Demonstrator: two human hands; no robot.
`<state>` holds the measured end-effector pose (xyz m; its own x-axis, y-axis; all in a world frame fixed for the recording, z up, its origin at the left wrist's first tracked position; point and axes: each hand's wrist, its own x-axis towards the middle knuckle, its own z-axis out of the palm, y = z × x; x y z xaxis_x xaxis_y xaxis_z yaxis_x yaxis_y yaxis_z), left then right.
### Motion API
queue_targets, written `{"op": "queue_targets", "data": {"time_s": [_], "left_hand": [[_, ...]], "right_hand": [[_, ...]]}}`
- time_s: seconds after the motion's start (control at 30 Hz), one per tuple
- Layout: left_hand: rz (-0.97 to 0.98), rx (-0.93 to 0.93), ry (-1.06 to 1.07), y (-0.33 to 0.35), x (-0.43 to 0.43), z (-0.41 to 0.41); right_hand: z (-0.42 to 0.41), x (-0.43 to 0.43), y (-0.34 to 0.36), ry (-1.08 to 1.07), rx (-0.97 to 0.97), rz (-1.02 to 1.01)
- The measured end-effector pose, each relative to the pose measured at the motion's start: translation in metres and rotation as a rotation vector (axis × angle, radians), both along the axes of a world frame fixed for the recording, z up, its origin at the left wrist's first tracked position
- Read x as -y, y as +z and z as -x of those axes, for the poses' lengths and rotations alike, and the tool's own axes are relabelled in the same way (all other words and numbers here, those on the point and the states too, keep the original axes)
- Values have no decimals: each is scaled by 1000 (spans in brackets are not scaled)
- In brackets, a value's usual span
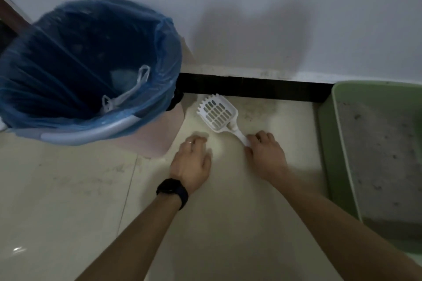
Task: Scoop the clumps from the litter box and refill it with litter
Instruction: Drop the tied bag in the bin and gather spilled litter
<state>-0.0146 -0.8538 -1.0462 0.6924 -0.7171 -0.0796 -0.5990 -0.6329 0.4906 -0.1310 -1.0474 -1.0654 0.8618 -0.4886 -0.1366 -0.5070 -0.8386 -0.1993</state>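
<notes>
Head view:
- Scoop (218,113): white, slotted, lying on the floor (57,189) between bin and litter box, toothed edge toward the black baseboard (251,88).
- Right hand (266,154): fingers curled round the end of the scoop's handle.
- Left hand (191,162): relaxed, palm down near the floor just beside the scoop, holding nothing; dark watch (172,191) on the wrist.
- Litter box (328,143): green, at right against the wall, holding grey litter (383,155).
- Bin (86,68): at left, lined with a blue bag.
</notes>
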Motion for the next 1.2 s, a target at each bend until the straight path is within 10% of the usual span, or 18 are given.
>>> {"op": "queue_targets", "data": {"time_s": [0.17,0.33,0.67,1.2], "left_hand": [[211,-26,57,21,22,-19],[-28,-119,16,6,56,-34],[-298,-101,-37,-36,94,-49],[219,87,117,-58,132,-53]], "right_hand": [[63,-19,-4,113,30,-104],[92,-24,3,205,-16,-245],[13,36,-34,-445,95,-73],[2,35,-43,-485,46,52]]}}
